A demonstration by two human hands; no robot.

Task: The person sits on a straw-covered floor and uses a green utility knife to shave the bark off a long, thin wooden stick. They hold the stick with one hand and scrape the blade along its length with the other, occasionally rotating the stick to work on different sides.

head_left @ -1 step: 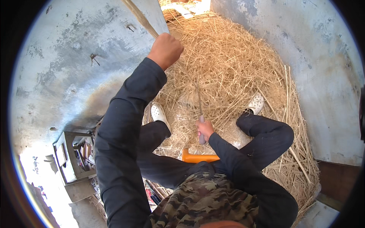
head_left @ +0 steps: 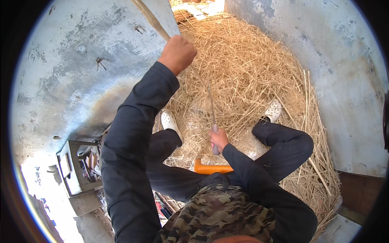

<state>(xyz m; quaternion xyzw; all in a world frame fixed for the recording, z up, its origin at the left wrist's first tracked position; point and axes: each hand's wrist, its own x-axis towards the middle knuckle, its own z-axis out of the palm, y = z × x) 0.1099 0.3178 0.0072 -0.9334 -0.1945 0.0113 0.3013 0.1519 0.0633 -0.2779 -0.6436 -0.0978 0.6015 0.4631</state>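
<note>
My left hand is closed in a fist around a long wooden stick, raised over the straw at the upper middle. The stick slants from the top edge through the fist, and its thinner lower end comes down close to a blade. My right hand is wrapped round the pale handle of a knife, between my knees. Its long thin blade points away from me, toward the stick's lower end. Whether blade and stick touch, I cannot tell.
Loose straw covers the floor, with longer stalks along the right wall. A left wall stands close to my left arm. An orange plastic piece lies under my lap. A wooden shelf with stacked items is at lower left.
My left hand has shifted very slightly to the right with the stick. My right hand and the knife look almost unmoved.
</note>
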